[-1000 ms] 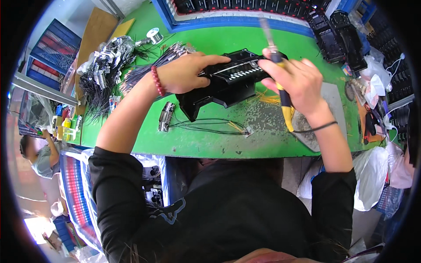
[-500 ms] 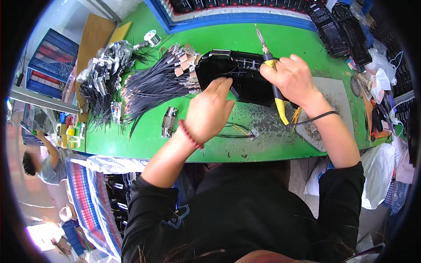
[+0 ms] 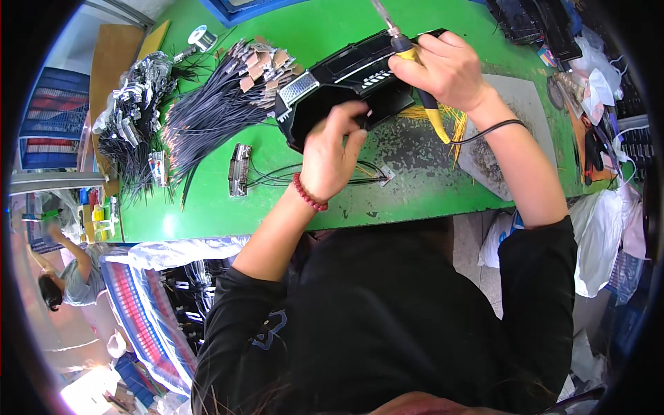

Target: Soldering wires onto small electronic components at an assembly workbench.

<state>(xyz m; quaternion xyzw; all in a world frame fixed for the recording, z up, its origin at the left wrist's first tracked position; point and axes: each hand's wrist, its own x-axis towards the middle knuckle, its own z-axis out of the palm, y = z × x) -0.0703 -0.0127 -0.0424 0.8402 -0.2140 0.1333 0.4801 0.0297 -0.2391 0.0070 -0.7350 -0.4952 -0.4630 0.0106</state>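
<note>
A black plastic housing (image 3: 325, 104) with a silver mesh panel is tilted up above the green table. My left hand (image 3: 328, 155), wearing a red bead bracelet, reaches into its hollow side; the fingers are bent and slightly blurred, with the thumb apart from them. In my right hand (image 3: 446, 72) is a soldering iron (image 3: 430, 111) with a yellow and black handle, its metal tip pointing away from me. That hand is also against the housing's right end. Near my left wrist lies a small silver-and-black part (image 3: 239, 169) with thin black wires running to a white connector (image 3: 387, 176).
Bundled black wires (image 3: 207, 124) and a tangled heap of metal-ended leads (image 3: 135, 104) cover the table's left. A solder spool (image 3: 202, 37) stands behind them. Yellow wires (image 3: 458, 128) lie by a grey board (image 3: 515, 138). Another person (image 3: 79, 277) is far left.
The housing has tipped up, showing its mesh panel. My left hand has moved from lying across it to bent fingers at its hollow side. The soldering iron stays in my right hand.
</note>
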